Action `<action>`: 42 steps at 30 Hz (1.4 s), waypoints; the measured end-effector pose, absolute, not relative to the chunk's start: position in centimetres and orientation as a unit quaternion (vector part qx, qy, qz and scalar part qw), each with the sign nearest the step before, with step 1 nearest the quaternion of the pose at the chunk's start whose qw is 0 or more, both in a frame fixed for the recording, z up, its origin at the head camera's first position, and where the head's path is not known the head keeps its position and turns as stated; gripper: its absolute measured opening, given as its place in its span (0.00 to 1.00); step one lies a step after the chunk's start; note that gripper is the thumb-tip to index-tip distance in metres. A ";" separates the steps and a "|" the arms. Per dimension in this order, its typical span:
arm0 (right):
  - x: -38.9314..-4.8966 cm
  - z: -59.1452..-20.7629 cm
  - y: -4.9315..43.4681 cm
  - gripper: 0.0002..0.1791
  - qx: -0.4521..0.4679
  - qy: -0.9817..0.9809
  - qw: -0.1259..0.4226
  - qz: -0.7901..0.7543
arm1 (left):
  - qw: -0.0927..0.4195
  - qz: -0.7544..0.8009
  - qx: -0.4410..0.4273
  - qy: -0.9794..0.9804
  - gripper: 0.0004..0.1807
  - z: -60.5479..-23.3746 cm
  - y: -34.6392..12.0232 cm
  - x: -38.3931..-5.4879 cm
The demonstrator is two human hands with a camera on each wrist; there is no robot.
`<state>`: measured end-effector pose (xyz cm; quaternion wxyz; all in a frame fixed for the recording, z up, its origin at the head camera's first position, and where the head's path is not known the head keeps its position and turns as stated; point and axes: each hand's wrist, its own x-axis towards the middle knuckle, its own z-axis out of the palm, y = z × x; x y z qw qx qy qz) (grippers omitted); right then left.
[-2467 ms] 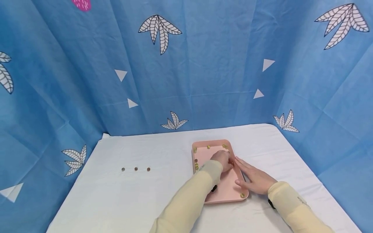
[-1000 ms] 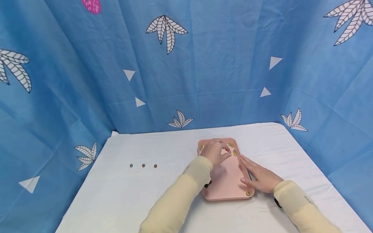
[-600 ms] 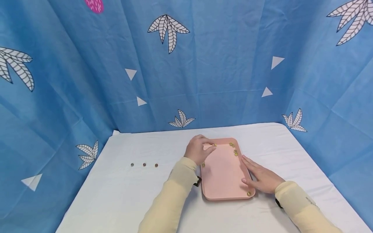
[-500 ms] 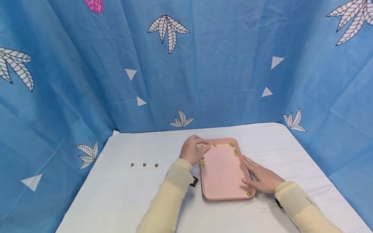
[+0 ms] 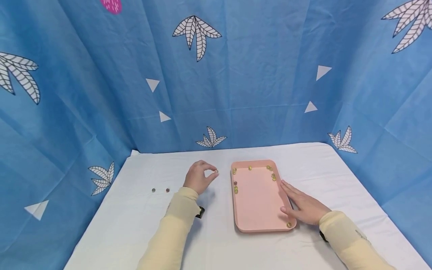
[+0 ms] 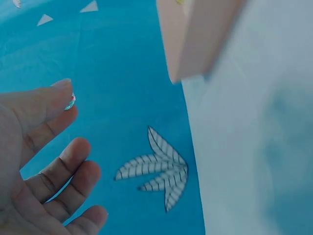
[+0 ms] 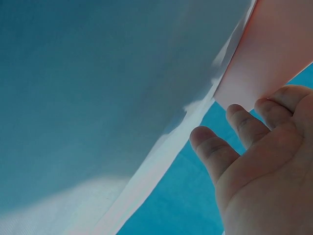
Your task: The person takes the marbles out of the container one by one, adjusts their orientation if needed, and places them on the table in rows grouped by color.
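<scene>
Thumb and forefinger of my left hand (image 5: pixel 198 177) pinch a small shiny round piece (image 6: pixel 71 101), held over the white table left of the pink tray (image 5: pixel 260 210). The hand's other fingers stay apart and loosely bent in the left wrist view. My right hand (image 5: pixel 305 206) lies with extended fingers against the tray's right side, thumb over the rim. Several yellowish round pieces (image 5: pixel 250 168) lie along the tray's walls, with one brownish round piece (image 5: pixel 235 183) among those at the left wall.
Two dark round pieces, a grey one (image 5: pixel 153 190) and a brown one (image 5: pixel 167 190), lie in a row on the white-covered table (image 5: pixel 216 247), left of my left hand. Blue patterned curtains (image 5: pixel 256 82) enclose the table's back and sides.
My left hand was inside the tray near its right wall; it has lifted the small round piece and carried it left, past the tray's left edge. The third table piece is now hidden. My right hand stays put.
</scene>
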<state>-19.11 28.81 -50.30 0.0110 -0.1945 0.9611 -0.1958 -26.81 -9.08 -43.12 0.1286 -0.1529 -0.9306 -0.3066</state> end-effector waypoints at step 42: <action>-19.4 -50.7 29.0 0.48 -0.195 0.962 0.006 -0.188 | 0.055 -0.193 -0.118 -0.972 0.03 -49.4 -16.7 -28.0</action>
